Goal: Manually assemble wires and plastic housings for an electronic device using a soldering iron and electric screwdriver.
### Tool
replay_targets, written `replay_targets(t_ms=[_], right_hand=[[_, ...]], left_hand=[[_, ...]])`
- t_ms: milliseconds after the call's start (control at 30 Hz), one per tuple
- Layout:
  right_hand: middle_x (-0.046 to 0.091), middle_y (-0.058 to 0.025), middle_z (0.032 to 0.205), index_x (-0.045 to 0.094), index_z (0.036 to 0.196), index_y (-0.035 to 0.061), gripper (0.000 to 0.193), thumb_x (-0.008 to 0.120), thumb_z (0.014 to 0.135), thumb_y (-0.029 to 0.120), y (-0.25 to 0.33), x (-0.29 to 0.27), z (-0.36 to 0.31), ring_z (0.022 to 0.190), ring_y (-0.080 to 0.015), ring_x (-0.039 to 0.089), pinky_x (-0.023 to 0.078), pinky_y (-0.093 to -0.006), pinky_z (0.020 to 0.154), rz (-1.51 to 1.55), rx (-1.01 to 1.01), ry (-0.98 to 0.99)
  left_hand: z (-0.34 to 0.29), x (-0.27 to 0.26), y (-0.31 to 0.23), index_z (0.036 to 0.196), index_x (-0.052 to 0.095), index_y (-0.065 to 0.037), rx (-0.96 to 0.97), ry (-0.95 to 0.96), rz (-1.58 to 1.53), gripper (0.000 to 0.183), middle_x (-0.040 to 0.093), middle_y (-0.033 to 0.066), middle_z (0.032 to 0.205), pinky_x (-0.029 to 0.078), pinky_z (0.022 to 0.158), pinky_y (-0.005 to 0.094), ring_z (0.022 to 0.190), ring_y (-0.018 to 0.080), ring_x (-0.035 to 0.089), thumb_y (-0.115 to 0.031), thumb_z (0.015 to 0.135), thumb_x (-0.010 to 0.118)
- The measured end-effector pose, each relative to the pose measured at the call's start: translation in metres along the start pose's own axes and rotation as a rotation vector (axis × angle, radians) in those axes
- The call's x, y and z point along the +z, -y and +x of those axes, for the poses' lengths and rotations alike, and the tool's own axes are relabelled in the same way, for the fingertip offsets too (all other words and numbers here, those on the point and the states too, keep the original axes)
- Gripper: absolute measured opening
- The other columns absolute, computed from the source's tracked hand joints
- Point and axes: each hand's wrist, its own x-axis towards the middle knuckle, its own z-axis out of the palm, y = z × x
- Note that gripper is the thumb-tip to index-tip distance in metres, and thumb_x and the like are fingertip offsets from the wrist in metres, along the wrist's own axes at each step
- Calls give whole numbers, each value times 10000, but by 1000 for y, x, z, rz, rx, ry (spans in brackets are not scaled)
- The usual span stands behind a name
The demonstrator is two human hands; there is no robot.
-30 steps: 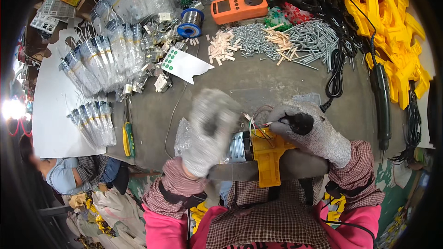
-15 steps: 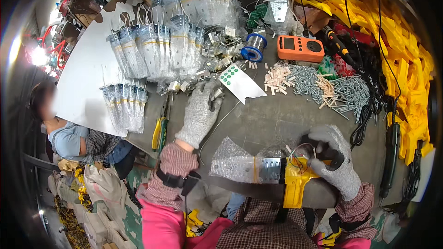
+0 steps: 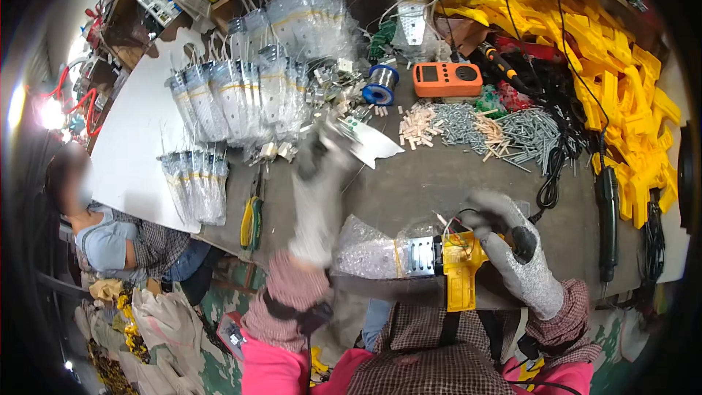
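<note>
My left hand [image 3: 316,194], in a grey knit glove, is smeared by motion over the table. Its fingers lie near the white sheet with green dots [image 3: 373,143] and a heap of small metal parts [image 3: 333,91]; whether they hold anything cannot be seen. My right hand [image 3: 515,252], gloved too, curls round the right end of a yellow plastic housing [image 3: 461,281] at the table's near edge. Thin wires [image 3: 455,228] stick up from the housing, close to the fingertips. Joined to its left side is a perforated metal piece [image 3: 419,257] in bubble wrap [image 3: 365,252].
Bubble-wrapped metal pieces [image 3: 241,99] line the left. Green-yellow pliers [image 3: 251,221] lie nearby. Behind are a solder spool [image 3: 381,84], an orange meter [image 3: 447,79], screws [image 3: 461,126] and yellow plastic parts [image 3: 629,102]. A soldering iron [image 3: 608,227] lies right. A person [image 3: 110,227] sits far left.
The view has shifted a little. My left hand has moved, now blurred, to the right beside the small metal parts. My right hand stays at the yellow housing, its fingers shifted slightly.
</note>
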Motion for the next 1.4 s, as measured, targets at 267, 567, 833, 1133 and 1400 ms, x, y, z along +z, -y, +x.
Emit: replay_targets(t_ms=[267, 567, 833, 1133, 1400], right_hand=[[463, -219, 1400, 331, 1507, -14, 750, 686, 863, 138, 7, 18, -1, 1292, -375, 469, 384, -420, 1083, -449, -434, 148], [627, -24, 961, 682, 1062, 137, 498, 763, 619, 347, 21, 0, -16, 906, -257, 596, 431, -534, 909, -1041, -714, 33], [550, 12, 751, 629, 779, 153, 282, 828, 603, 250, 25, -88, -101, 769, -207, 562, 473, -496, 878, -1049, -388, -374], [642, -69, 853, 627, 843, 92, 245, 769, 657, 165, 2, -49, -78, 823, -318, 623, 460, -511, 864, -1155, -523, -103], [697, -43, 880, 708, 1066, 17, 179, 713, 895, 69, 16, -41, -92, 735, -127, 633, 530, -300, 694, -177, 315, 468]], left_hand=[[-101, 23, -9, 1348, 550, -91, 94, 857, 265, 550, 559, 135, 1294, 517, 907, 317, 1287, 250, 505, -3, 839, 737], [-108, -10, 18, 1131, 602, -17, -166, 883, -72, 259, 597, 103, 1157, 541, 782, 298, 940, 162, 633, -170, 937, 681], [-105, -56, -42, 1012, 551, -34, -470, 625, -72, 431, 591, 193, 1213, 444, 1029, 484, 1147, 341, 591, -382, 798, 690], [-109, 3, -29, 1377, 476, 53, -940, 1453, -161, 436, 683, 79, 923, 487, 878, 371, 790, 147, 622, -250, 1070, 416], [-106, -10, -13, 1329, 574, -61, -925, 1744, 368, 397, 675, 78, 1199, 491, 993, 300, 1036, 153, 653, -334, 1046, 519]])
